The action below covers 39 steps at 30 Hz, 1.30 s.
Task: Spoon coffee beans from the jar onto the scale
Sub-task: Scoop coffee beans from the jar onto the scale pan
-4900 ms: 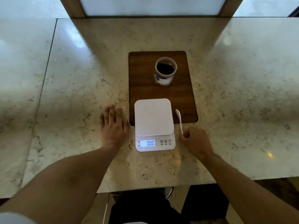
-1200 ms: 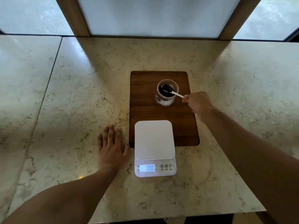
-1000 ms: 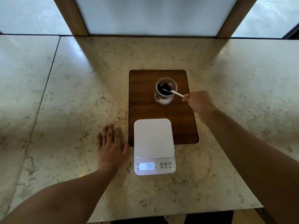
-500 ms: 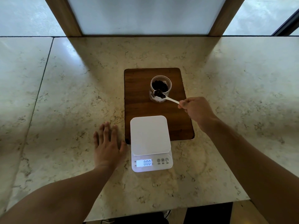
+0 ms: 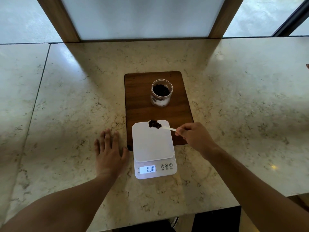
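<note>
A clear jar [image 5: 161,93] holding dark coffee beans stands open on a dark wooden board [image 5: 142,104]. In front of it sits a white scale [image 5: 153,143] whose display [image 5: 147,169] reads 000. My right hand [image 5: 194,137] pinches the handle of a white spoon [image 5: 168,128]. The spoon's bowl carries a heap of coffee beans [image 5: 154,124] over the far edge of the scale's platform. My left hand [image 5: 109,152] lies flat on the marble counter, fingers spread, just left of the scale.
The marble counter [image 5: 66,106] stretches wide to both sides, with a seam on the left. A window with wooden frame posts [image 5: 58,19] runs along the back. The counter's front edge [image 5: 217,209] is close below the scale.
My right hand has lifted the spoon out of the jar with beans in it and carried it toward me, over the scale's far edge. My left hand has stayed flat.
</note>
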{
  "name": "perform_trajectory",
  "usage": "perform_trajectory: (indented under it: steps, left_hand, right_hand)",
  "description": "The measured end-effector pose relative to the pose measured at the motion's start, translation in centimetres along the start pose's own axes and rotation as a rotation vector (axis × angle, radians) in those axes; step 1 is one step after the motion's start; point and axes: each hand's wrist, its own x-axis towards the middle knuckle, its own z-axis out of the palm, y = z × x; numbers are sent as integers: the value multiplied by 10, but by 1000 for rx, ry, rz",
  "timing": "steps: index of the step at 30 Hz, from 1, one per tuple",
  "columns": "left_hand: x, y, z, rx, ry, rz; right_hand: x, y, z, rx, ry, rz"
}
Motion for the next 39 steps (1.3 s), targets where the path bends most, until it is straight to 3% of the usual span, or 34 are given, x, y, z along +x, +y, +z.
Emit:
perform_trajectory:
  steps: [10, 18, 29, 39]
  left_hand:
    - [1, 1, -2, -6, -2, 2]
    - [0, 0, -3, -19, 6, 13]
    - [1, -1, 3, 0, 2, 6]
    - [2, -3, 4, 28, -12, 4]
  right_hand:
    - [-13, 33, 15, -103, -4, -28]
    - [-18, 43, 16, -180, 77, -183]
    - [-14, 48, 17, -248, 328, -484]
    - [45, -9, 1, -172, 505, -493]
